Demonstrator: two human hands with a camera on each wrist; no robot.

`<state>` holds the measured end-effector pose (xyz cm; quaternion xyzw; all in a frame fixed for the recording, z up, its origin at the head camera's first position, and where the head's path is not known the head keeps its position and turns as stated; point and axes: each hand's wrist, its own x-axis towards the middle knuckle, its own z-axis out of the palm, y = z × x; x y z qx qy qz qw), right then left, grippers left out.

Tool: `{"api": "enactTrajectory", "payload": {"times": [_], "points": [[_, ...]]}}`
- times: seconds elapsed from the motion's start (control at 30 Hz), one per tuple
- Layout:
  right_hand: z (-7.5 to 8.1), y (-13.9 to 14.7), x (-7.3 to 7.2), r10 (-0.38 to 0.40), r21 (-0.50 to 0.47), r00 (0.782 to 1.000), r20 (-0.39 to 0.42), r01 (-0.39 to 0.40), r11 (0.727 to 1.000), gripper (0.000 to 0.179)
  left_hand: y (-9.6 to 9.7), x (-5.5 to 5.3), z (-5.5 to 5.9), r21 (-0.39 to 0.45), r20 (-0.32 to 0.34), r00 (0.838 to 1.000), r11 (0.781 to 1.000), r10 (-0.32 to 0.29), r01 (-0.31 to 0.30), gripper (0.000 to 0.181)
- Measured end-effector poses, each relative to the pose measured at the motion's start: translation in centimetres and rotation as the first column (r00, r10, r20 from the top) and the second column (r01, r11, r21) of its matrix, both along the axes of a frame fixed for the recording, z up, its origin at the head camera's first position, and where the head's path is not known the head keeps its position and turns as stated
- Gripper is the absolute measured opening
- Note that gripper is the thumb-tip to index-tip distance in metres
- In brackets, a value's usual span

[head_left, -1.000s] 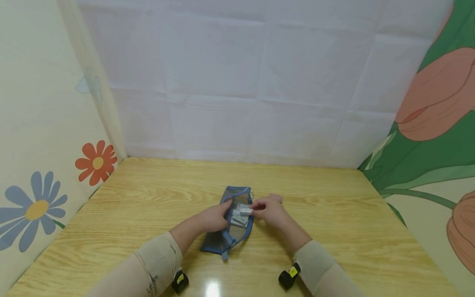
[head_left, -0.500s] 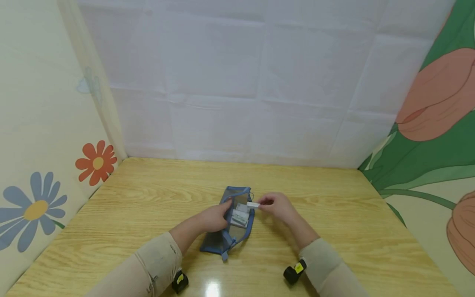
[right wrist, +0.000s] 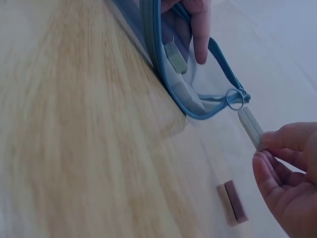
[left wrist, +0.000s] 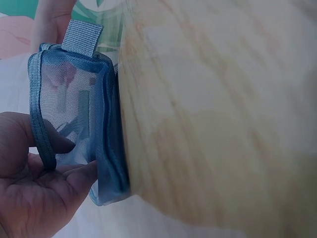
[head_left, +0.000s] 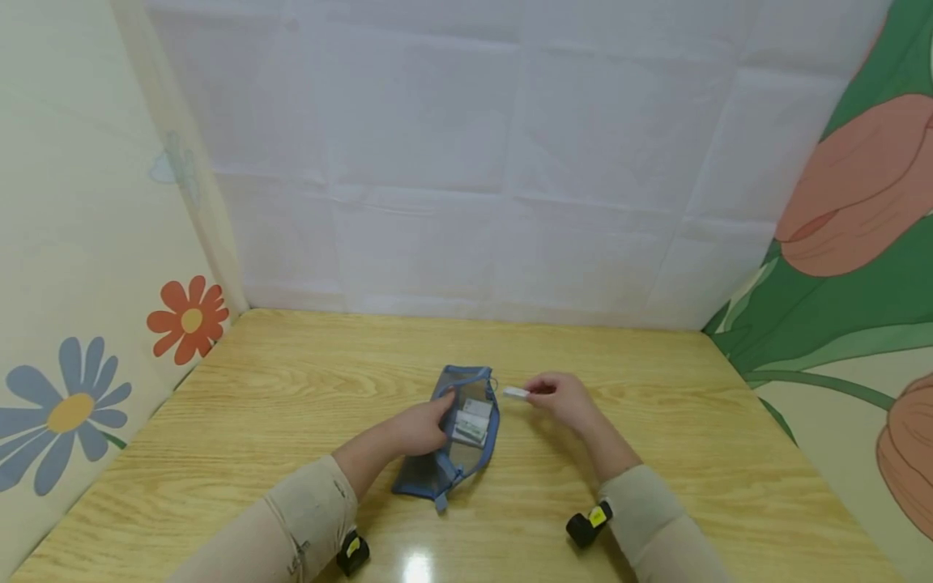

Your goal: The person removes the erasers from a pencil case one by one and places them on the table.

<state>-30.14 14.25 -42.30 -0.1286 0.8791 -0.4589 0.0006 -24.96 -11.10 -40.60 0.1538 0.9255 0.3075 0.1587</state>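
A blue mesh zipper pouch [head_left: 419, 478] lies on the table with its zipped mouth spread wide. My left hand [head_left: 419, 427] grips the pouch's edge, thumb on one side of the mesh and fingers on the other in the left wrist view. Inside rest several small pale blocks [head_left: 472, 426], one of them greenish [right wrist: 176, 57] in the right wrist view. Just right of the mouth, my right hand [head_left: 564, 398] pinches a small white rectangular block [right wrist: 251, 128] between thumb and fingers. It is held clear of the pouch, near a metal ring [right wrist: 235, 99] on the zipper end.
A dark pinkish block [right wrist: 235, 201] sits on the wood-grain table [head_left: 328, 348] below my right hand; the hand hides it in the head view. A white cloth [head_left: 437, 162] hangs behind the table. Flower-printed panels stand at both sides.
My right hand has drawn the white block out of the pouch and moved it right and slightly away. The left hand and pouch have stayed put.
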Motion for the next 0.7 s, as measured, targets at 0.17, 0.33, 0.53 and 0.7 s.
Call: {"api": "enactTrajectory", "payload": {"times": [0.17, 0.33, 0.53, 0.7], "points": [[-0.6, 0.9, -0.5, -0.036, -0.023, 0.999, 0.014, 0.036, 0.999, 0.014, 0.0, 0.1, 0.1, -0.005, 0.0, 1.0, 1.0, 0.002, -0.002, 0.077], [-1.1, 1.5, -0.7, -0.048, -0.13, 0.995, 0.082, 0.058, 0.99, 0.013, 0.0, 0.0, -0.1, 0.001, -0.001, 1.0, 1.0, 0.002, -0.002, 0.077], [-1.4, 1.8, -0.7, -0.073, -0.164, 0.988, 0.138, 0.096, 0.982, 0.009, -0.1, -0.2, -0.5, 0.031, -0.003, 1.0, 1.0, 0.003, -0.003, 0.078], [-1.5, 2.3, -0.7, -0.111, -0.135, 0.983, 0.146, 0.131, 0.982, 0.01, -0.4, -0.5, -0.8, 0.095, 0.028, 0.999, 0.995, 0.019, -0.022, 0.079]]}}
